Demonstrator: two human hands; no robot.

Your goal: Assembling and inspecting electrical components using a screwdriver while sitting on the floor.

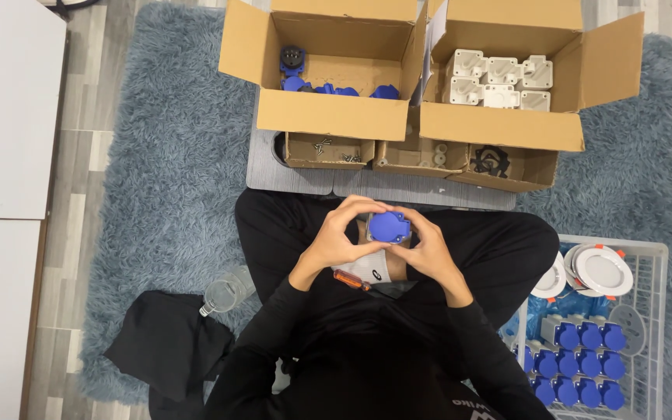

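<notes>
Both hands close around a blue-lidded socket (389,226), held above the person's lap between the crossed legs. The left hand (338,236) wraps its left side with fingers curled over the top edge; the right hand (428,247) cups the right side, fingertips meeting the lid. Only the blue cap and a sliver of the grey body under it show between the fingers.

Just beneath the hands, a screwdriver (351,280) with an orange handle lies on the lap, beside a white sock (375,268).

Ahead of the knees sits a grey board (305,183) bearing three small open cartons: the left carton (328,150) holds loose screws, the middle carton (421,158) small pale parts, the right carton (507,165) black ring-shaped pieces. Behind these stand two large cardboard boxes with flaps up. The left box (328,117) contains blue socket parts, the right box (499,124) white housings in rows.

To the person's right, a white wire basket (655,257) holds rows of finished blue sockets (585,365) and some round white lamps (602,270). To the left, a clear plastic bottle (225,292) lies on the shaggy blue-grey rug (173,155), next to a black cloth (169,342). A white table (1,109) edges the far left, over wood-look flooring.
</notes>
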